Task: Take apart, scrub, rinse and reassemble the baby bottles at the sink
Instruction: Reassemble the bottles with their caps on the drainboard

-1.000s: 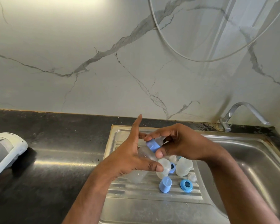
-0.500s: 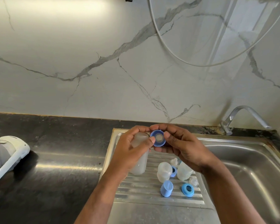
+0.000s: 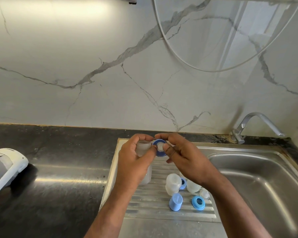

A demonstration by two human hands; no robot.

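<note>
My left hand (image 3: 134, 162) grips an upright clear baby bottle body (image 3: 142, 147) above the ribbed drainboard (image 3: 150, 205). My right hand (image 3: 182, 157) pinches a blue screw ring with a pale teat in it (image 3: 159, 147), held right beside the bottle's open mouth; my left thumb touches the ring too. On the drainboard lie more parts: a clear bottle body on its side (image 3: 173, 183), a blue cap (image 3: 175, 201), a blue ring (image 3: 198, 202), another blue ring (image 3: 183, 182), a clear dome (image 3: 193, 186) and a small clear teat (image 3: 204, 194).
The steel sink basin (image 3: 265, 184) lies to the right, with a chrome tap (image 3: 258, 124) at its back corner. A dark counter (image 3: 58, 169) stretches left, with a white and grey device (image 3: 5, 167) at its left edge. A marble wall stands behind.
The blue ring with the teat has come off the bottle and now faces me beside its mouth. Both hands sit higher in view, and my left hand's raised finger has curled round the bottle.
</note>
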